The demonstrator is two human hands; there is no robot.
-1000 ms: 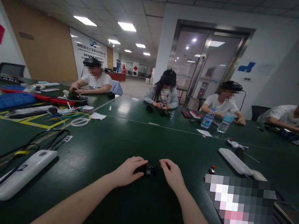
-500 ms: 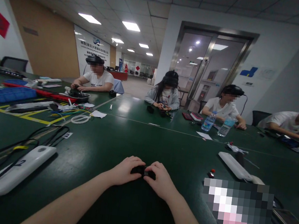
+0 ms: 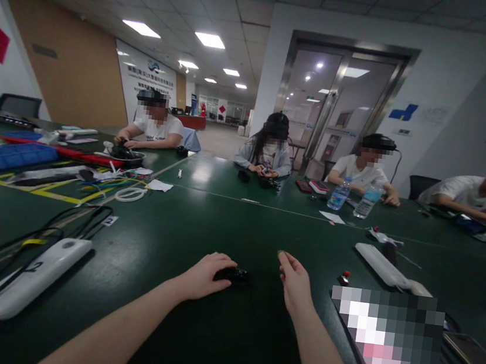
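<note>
On the dark green table (image 3: pixel 165 237), my left hand (image 3: pixel 207 277) lies over one end of a small black object (image 3: pixel 238 275), with its fingers against it. The object's shape is partly hidden and too small to name. My right hand (image 3: pixel 295 280) is raised a little to the right of the object, not touching it. Its fingertips come together around a tiny brownish speck (image 3: pixel 281 253), too small to identify.
A white power strip (image 3: pixel 27 276) marked 2 and black cables lie to my left; another white strip (image 3: pixel 381 265) lies to my right beside a small red-topped item (image 3: pixel 344 277). A pixelated patch (image 3: pixel 382 344) covers the lower right. Several co-workers sit across the table.
My right hand has moved away from the black object, up and to the right. My left hand stays on the object, which now shows more between the hands.
</note>
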